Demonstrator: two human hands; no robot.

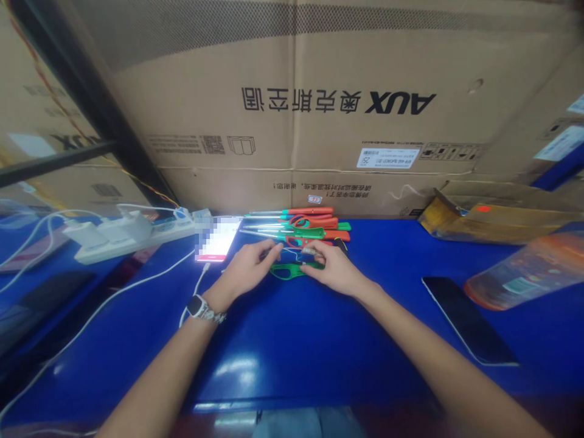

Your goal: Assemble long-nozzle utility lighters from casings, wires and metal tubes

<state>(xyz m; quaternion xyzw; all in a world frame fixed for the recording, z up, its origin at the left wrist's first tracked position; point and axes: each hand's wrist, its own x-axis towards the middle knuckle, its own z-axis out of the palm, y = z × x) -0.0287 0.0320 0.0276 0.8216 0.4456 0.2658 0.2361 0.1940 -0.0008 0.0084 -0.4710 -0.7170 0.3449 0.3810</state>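
Two bare hands, mine, meet over a blue bench point(319, 340); my left hand point(250, 267) has its thumb and forefinger pinched together on one end of a thin pale wire point(293, 250); my right hand point(335, 267) has its thumb and forefinger curved, slightly apart, at the wire's other side; whatever small piece those fingers may have hold of is too small to tell. The wire spans the gap between my hands, just above a green handle point(295, 269) on the bench; right behind lies a pile of lighters point(314, 223), red-orange and green, their metal rods pointing left. A watch point(198, 307) circles my left wrist; to the left of the lighters lies a lit phone point(221, 234), then a white power strip point(137, 234) full of plugs. To my right are a dark phone point(469, 322), a blurred clear bottle point(524, 274) with orange ends and a torn carton point(465, 213); behind everything stands a large brown box point(310, 134), its AUX lettering upside down.
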